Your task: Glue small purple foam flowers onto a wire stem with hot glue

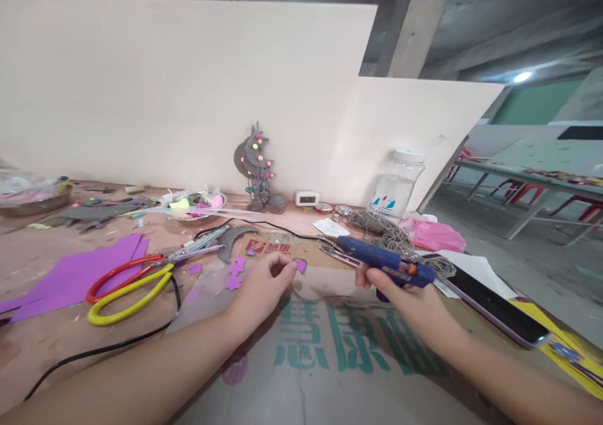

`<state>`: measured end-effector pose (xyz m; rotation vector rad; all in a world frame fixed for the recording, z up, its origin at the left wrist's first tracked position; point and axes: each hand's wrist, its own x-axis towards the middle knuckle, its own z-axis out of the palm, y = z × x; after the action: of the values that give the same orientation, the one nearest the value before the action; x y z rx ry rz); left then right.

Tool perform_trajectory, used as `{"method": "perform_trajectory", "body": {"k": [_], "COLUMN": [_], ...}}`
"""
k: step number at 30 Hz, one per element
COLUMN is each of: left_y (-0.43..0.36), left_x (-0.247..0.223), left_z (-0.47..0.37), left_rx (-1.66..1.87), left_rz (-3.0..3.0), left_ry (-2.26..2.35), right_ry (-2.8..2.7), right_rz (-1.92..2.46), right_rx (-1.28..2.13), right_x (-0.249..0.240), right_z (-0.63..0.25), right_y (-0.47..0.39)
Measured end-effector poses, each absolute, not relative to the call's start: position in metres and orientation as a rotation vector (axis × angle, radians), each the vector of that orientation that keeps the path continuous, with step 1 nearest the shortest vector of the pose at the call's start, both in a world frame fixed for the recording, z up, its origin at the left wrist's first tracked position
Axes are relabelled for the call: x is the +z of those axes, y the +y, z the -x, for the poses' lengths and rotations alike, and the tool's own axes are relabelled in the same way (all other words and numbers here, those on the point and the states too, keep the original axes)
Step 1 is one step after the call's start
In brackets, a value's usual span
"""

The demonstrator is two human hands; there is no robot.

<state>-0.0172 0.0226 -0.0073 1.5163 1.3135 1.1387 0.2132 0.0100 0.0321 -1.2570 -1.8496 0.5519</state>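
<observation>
My right hand [400, 290] grips a blue glue gun [384, 260], its nozzle pointing left toward a small purple foam piece [300, 264] on the cardboard sheet [330, 343]. My left hand [264, 284] rests on the cardboard with its fingertips pinched right beside that purple piece; whether it grips it I cannot tell. More purple foam cut-outs [234, 273] lie just left of the hand. Two pairs of scissors, red-handled [123, 271] and yellow-handled [129, 299], lie to the left over a purple foam sheet [70, 274].
A black cord [117, 343] runs across the table. A phone [499, 309] lies at the right near yellow paper. At the back stand a grey moon ornament [257, 167], a small clock [307, 198], a plastic jar [398, 183], coiled twine [381, 227], a pink bag [436, 235] and bowls of scraps [195, 202].
</observation>
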Motion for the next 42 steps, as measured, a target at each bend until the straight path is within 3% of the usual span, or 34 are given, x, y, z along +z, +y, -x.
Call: {"method": "perform_trajectory", "body": {"k": [5,8,17,21,27,35,42], "left_y": [0.023,0.024,0.021,0.021,0.021,0.02,0.015], "left_x": [-0.008,-0.007,-0.004,-0.004,-0.004,0.0,0.002], "left_z": [0.015,0.015,0.015,0.016,0.016,0.017,0.017], "left_rx": [1.122,1.119,1.099,1.106,1.117,1.277,1.211], "left_rz": [-1.51,-1.522,-1.542,-1.55,-1.58,-1.765,-1.85], "left_ry": [1.314,1.318,1.347,1.335,1.322,1.271,1.262], "right_ry": [-1.85,-1.835,-1.863,-1.858,-1.588,-1.851,-1.681], "right_rz": [1.24,1.439,1.711,1.681,1.316,1.23,1.169], "right_rx": [0.553,0.402,0.285,0.27,-0.058,0.876,1.214], "right_x": [0.062,0.068,0.023,0.014,0.025,0.023,0.008], "right_z": [-0.225,-0.23,-0.239,-0.243,-0.229,-0.164,-0.161], "right_y": [0.041,0.074,0.156,0.158,0.111,0.031,0.029]}}
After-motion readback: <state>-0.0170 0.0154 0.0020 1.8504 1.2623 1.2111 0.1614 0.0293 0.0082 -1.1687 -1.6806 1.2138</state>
